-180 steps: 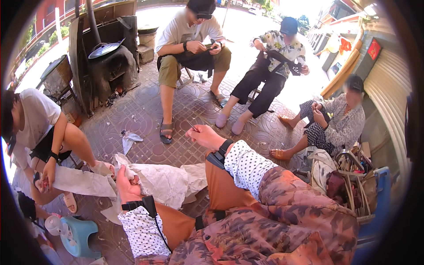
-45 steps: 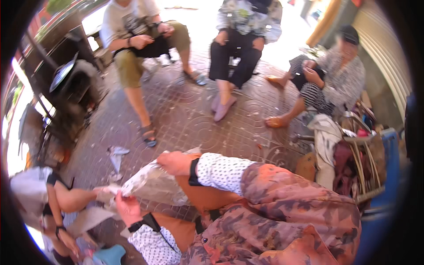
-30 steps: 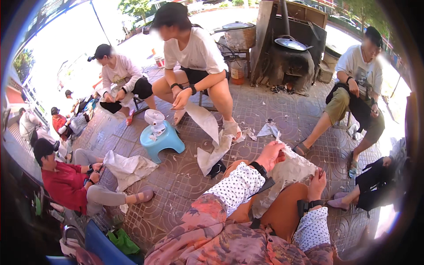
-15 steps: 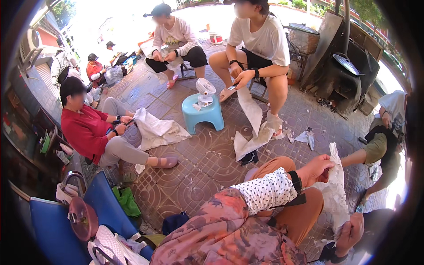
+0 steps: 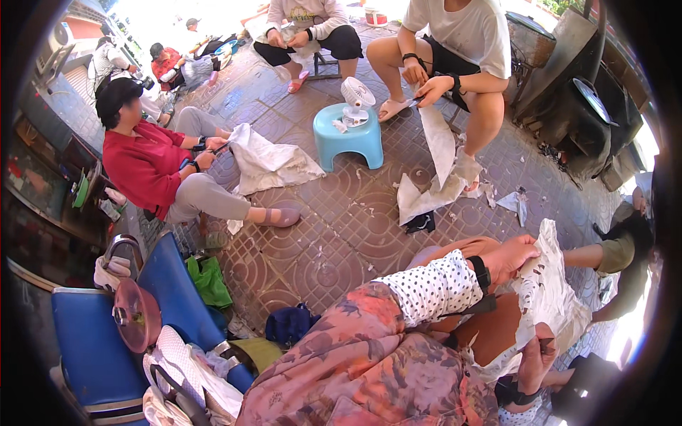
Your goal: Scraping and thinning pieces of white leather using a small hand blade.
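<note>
A ragged white sheet (image 5: 550, 295), like thin cloth or film, hangs over my right knee, its edges torn and full of small holes. My left hand (image 5: 513, 260), below a dotted white sleeve cover and a black wristband, pinches its upper edge. Lower down, my right hand (image 5: 536, 362) is closed with the thumb against the fingers, gripping the near edge of this sheet. Whether a small tool is also in that hand, I cannot make out. Part of the sheet falls behind my right hand, out of sight.
A light blue stool (image 5: 348, 138) bearing a small white fan (image 5: 357, 98) stands ahead. Around it, several people sit with similar white sheets (image 5: 273, 160). Blue chairs (image 5: 92, 341) with bags are at my left. White scraps (image 5: 513, 202) litter the tiled floor (image 5: 341, 241).
The sheet is spread wider and turned more toward me. My right hand has moved left and its grip on the edge shows more plainly. My left hand stays at the upper edge.
</note>
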{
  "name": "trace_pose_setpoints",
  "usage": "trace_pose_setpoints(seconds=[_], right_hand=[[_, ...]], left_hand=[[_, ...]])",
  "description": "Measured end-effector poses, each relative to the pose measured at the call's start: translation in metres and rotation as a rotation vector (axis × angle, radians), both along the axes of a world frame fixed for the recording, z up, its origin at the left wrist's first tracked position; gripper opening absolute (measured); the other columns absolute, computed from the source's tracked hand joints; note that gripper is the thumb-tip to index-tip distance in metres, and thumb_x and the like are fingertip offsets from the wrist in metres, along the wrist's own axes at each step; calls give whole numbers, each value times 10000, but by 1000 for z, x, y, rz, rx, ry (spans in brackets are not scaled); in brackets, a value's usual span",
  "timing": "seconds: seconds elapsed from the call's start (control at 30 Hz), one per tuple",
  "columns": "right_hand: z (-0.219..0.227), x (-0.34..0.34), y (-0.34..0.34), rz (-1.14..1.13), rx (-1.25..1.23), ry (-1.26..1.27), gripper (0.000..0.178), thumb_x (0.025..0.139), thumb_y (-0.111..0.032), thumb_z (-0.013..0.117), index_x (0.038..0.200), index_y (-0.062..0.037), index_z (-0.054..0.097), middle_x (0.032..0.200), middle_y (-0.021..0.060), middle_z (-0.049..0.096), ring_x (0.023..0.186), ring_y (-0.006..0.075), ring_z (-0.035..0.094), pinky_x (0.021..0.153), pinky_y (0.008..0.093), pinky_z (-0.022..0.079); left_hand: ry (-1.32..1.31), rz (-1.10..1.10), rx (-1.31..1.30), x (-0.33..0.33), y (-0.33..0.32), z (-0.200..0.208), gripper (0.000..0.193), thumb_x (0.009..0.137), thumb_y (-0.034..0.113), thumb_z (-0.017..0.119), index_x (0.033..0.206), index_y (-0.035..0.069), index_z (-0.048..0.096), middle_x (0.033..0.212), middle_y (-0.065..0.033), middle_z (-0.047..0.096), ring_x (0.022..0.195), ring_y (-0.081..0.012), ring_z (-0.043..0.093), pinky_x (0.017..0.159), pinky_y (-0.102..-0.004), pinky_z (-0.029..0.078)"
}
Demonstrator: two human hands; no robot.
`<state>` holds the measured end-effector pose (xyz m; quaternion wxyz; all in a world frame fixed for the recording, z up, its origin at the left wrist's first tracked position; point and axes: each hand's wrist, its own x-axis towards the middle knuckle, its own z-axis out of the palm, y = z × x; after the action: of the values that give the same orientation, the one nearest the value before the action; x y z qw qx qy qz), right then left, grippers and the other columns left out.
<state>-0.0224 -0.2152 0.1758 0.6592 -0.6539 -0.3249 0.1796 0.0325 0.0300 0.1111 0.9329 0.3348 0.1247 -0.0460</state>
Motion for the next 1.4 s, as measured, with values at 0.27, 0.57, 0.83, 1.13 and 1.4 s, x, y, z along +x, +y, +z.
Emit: trace_pose_setpoints(seconds=[0.27, 0.57, 0.83, 1.13, 1.4], right_hand=[[-1, 15, 92, 186, -188, 341, 93, 978, -109, 631, 1029, -33, 649, 808, -13, 631, 659, 46, 525, 593, 202, 399], [-34, 23, 139, 231, -301, 454, 72, 978, -88, 630, 1021, -39, 661, 775, -46, 591, 641, 31, 490, 577, 197, 388], [-39, 17, 142, 260, -374, 408, 55, 965, -68, 637, 931, -28, 653, 774, -53, 594, 686, 28, 520, 620, 197, 429], [-24, 21, 90, 306, -315, 166, 360, 902, -13, 635, 1260, 13, 637, 1246, 99, 646, 1129, 159, 601, 960, 283, 463], [-118, 84, -69, -528, -544, -277, 364, 935, -7, 568, 1294, 45, 592, 1277, 166, 639, 1155, 246, 615, 965, 327, 471]], left_hand=[[-49, 180, 0, -14, 74, -37, 216, 962, 120, 617, 1160, 50, 570, 1008, -81, 659, 859, -175, 663, 751, -331, 573], [176, 134, -23, -99, 108, -25, 317, 991, 243, 616, 1245, 91, 501, 1049, -64, 638, 837, -159, 656, 720, -318, 580], [151, -131, -164, -122, 94, 1, 419, 977, 369, 660, 1260, 82, 546, 1059, -25, 643, 858, -154, 667, 716, -316, 571], [126, 139, -48, -120, 61, -18, 424, 957, 49, 575, 1363, 22, 454, 1196, -86, 607, 1091, -168, 620, 966, -331, 517], [159, 203, 139, -113, 57, -31, 373, 938, 56, 633, 1289, 30, 510, 1158, -60, 621, 1022, -137, 621, 916, -293, 515]])
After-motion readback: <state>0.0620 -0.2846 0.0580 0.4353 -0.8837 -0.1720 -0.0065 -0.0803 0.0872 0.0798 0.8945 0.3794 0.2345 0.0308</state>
